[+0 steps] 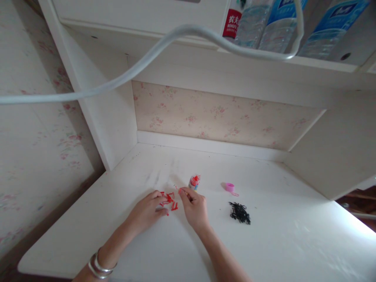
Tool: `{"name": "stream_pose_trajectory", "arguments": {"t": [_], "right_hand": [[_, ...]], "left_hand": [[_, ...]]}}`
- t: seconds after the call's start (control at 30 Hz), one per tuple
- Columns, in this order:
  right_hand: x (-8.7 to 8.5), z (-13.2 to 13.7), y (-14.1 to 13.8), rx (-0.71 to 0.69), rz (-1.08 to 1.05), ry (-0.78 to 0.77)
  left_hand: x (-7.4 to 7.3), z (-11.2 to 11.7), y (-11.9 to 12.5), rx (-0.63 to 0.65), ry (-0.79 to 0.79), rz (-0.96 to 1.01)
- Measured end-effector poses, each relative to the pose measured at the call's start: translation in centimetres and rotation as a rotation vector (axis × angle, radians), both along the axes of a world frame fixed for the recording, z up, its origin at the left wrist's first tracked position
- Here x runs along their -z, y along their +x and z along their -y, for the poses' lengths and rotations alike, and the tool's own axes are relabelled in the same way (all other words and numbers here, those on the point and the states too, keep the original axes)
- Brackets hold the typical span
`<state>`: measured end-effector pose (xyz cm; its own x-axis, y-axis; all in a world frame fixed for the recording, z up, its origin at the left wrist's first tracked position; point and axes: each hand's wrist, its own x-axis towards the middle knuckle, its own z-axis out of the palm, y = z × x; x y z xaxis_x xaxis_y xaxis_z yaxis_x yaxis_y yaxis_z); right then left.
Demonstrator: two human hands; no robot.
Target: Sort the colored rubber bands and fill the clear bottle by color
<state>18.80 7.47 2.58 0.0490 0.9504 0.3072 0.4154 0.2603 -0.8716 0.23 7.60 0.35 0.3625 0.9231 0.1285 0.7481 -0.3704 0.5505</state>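
Observation:
My right hand [195, 207] has its fingertips pinched on a small red rubber band [179, 190], just in front of a little clear bottle [194, 182] with red pieces inside. To its left is a loose pile of red rubber bands [168, 199] on the white desk. My left hand [149, 207] lies at that pile's left side, thumb and fingers apart, fingertips touching the nearest bands. Off to the right sit a pink cap [229, 187] with a loop and a heap of small black rubber bands [240, 213].
The white desk [279, 235] runs back to a low rear strip under floral wallpaper. Overhead, a shelf [293, 62] holds several plastic bottles [279, 27], and a thick pale cable [141, 66] hangs across the view. Side panels flank the desk.

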Motion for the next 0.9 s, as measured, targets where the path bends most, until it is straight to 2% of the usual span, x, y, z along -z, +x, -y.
{"name": "stream_pose_trajectory", "arguments": {"t": [0.1,0.23,0.37,0.47,0.57,0.67,0.9], "right_hand": [[-1.1,0.4,0.7,0.026,-0.044,-0.005],[-4.0,-0.3,3.3,0.079,-0.062,-0.013],[-6.8,-2.7,6.3,0.052,0.1,-0.062],[-8.1,-4.5,7.3,-0.043,0.302,-0.134],[-8.8,-5.5,7.2,-0.135,0.464,-0.201],[-9.1,-6.1,6.7,-0.162,0.544,-0.215],[-9.4,-6.8,6.5,-0.197,0.524,-0.273]], "left_hand": [[-0.3,0.0,0.1,-0.008,-0.019,-0.009],[-0.6,-0.1,0.2,-0.022,0.002,-0.034],[-0.3,-0.2,-0.1,-0.093,0.049,-0.06],[0.1,-0.3,-0.4,-0.161,0.063,-0.064],[0.3,-0.4,-0.6,-0.189,0.063,-0.071],[0.5,-0.5,-0.7,-0.174,0.062,-0.07],[0.5,-0.5,-0.8,-0.175,0.055,-0.076]]}}
